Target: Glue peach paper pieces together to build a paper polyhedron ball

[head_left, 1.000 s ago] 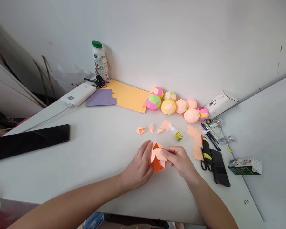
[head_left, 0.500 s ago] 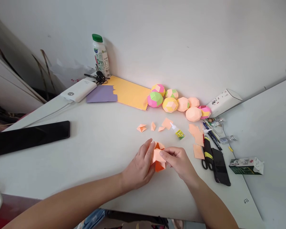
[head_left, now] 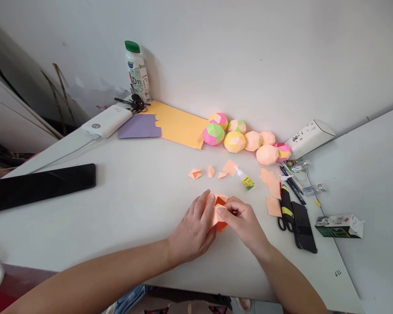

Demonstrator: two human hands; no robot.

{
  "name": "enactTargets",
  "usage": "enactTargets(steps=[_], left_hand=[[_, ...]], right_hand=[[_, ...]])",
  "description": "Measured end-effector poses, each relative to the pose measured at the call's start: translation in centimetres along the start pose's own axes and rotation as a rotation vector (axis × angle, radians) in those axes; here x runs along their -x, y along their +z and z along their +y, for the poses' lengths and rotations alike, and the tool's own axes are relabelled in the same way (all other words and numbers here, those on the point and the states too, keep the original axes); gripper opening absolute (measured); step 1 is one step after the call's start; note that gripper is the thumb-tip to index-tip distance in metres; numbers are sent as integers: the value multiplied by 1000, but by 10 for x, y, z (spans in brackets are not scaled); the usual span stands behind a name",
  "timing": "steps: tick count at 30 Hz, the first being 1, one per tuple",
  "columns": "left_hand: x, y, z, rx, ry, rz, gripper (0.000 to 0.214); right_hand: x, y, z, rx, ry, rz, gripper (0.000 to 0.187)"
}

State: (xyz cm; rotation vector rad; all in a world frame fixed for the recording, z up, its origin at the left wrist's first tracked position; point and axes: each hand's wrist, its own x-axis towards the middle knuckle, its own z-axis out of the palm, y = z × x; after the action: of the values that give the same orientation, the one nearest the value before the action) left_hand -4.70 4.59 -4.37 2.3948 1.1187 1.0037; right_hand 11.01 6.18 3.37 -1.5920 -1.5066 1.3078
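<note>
Near the front middle of the white table (head_left: 124, 209), a peach paper ball (head_left: 220, 214) with open gaps in its faceted shell sits between my hands. My left hand (head_left: 194, 222) is closed around its left side, fingers pointing away from me. On the right, my right hand (head_left: 244, 220) pinches the ball's edge between thumb and fingers; the fingertips are partly hidden. Beyond the ball lie a folded peach piece (head_left: 195, 174), a small peach diamond (head_left: 211, 171) and a peach scrap (head_left: 231, 167). A small glue bottle (head_left: 245, 179) with a yellow-green label rests beside that scrap.
Several finished paper balls (head_left: 235, 141) line the wall. To the right are peach paper sheets (head_left: 271, 183), scissors (head_left: 285, 224), a phone (head_left: 303, 226) and a carton (head_left: 339, 226). A power bank (head_left: 108, 121), a black device (head_left: 42, 187) and a bottle (head_left: 137, 74) stand left.
My right thumb and fingers have shifted slightly on the paper ball, and the ball has turned a little. The view has moved slightly.
</note>
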Motion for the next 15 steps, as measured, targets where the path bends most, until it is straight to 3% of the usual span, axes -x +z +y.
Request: enactTargets(steps=[15], left_hand=[[1,1,1,-8,-7,-2,78]], right_hand=[[0,2,-1,11,-11,-19,25]])
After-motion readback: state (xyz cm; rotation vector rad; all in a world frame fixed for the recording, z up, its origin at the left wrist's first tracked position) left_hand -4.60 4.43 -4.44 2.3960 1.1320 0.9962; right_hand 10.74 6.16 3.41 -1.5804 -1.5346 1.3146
